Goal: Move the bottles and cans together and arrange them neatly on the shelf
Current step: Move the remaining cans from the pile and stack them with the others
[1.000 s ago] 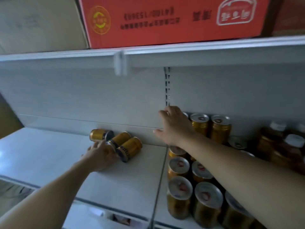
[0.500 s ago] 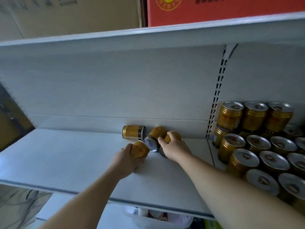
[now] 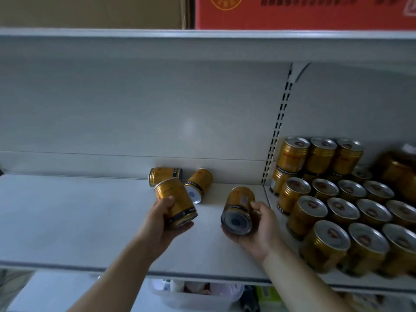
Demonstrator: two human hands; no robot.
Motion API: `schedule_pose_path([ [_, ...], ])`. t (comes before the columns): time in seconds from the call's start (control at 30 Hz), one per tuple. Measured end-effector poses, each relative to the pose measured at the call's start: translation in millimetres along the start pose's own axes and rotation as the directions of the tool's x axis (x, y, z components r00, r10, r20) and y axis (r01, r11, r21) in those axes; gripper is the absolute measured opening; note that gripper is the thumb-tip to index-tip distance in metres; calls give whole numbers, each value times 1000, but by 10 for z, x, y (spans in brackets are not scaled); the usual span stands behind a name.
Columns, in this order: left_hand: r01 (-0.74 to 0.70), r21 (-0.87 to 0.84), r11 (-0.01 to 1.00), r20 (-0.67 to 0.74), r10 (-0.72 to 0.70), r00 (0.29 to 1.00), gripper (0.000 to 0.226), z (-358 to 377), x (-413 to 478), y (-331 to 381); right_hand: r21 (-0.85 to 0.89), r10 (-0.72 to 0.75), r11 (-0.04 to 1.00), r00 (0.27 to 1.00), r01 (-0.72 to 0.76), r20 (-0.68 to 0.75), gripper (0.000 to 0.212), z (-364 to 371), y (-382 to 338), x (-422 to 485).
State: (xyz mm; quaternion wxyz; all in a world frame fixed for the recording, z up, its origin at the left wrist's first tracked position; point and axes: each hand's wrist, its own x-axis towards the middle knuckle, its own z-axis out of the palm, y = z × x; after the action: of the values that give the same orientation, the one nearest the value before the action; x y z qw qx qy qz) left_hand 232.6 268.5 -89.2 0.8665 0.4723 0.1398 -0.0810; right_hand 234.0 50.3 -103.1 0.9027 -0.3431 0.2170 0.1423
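Note:
My left hand (image 3: 161, 224) grips a gold can (image 3: 174, 202), tilted and lifted off the white shelf (image 3: 78, 221). My right hand (image 3: 256, 228) grips another gold can (image 3: 238, 210) with its silver bottom toward me. Two more gold cans lie on their sides against the back panel: one (image 3: 164, 175) at the left, one (image 3: 199, 184) beside it. On the right shelf section, several gold cans (image 3: 337, 210) stand upright in rows, some stacked two high at the back.
A slotted upright post (image 3: 279, 122) divides the two shelf sections. Dark bottles (image 3: 398, 170) stand at the far right. A red carton (image 3: 304, 12) and a brown box (image 3: 94, 12) sit on the shelf above. A bin (image 3: 195, 293) shows below.
Both hands have each picked a can up from the fallen cluster and drawn it back toward me. Two cans stay lying by the back panel.

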Motion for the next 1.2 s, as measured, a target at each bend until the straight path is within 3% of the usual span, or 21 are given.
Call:
schedule_pose_path([
  [0.13,3,27,1000,109,-5,994,68,516,-82,-32,-32,-121,992,992,122,29,72,-9,-312,-278],
  [0.27,-32,38,999,200,24,979,62,1125,-120,-102,-116,-346,929,936,350,59,74,-155,-881,-572],
  [0.4,-129,137,982,360,72,930,49,1799,-183,-207,-288,-589,767,807,573,38,50,-453,-1512,-819],
  [0.47,-193,218,957,388,97,917,59,2143,-175,-283,-403,-688,664,725,630,-1,38,-645,-1830,-880],
  [0.5,-238,279,930,393,116,912,65,2316,-172,-331,-471,-726,612,688,636,-13,43,-755,-1990,-893],
  [0.6,-362,373,854,415,195,889,64,2812,-145,-529,-680,-775,455,631,575,14,67,-1079,-2465,-891],
  [0.73,-460,539,706,407,260,876,68,3253,-75,-780,-840,-735,226,653,494,186,46,-1385,-2939,-820],
  [0.83,-505,624,596,380,333,863,62,3362,-20,-917,-897,-681,53,673,439,289,49,-1450,-3186,-709],
  [1.03,-465,720,516,258,422,869,59,3212,15,-1061,-971,-591,-115,771,211,237,74,-1384,-3411,-367],
  [1.2,-404,760,510,157,459,874,68,2949,72,-989,-960,-568,-236,781,148,260,69,-1347,-3437,-157],
])
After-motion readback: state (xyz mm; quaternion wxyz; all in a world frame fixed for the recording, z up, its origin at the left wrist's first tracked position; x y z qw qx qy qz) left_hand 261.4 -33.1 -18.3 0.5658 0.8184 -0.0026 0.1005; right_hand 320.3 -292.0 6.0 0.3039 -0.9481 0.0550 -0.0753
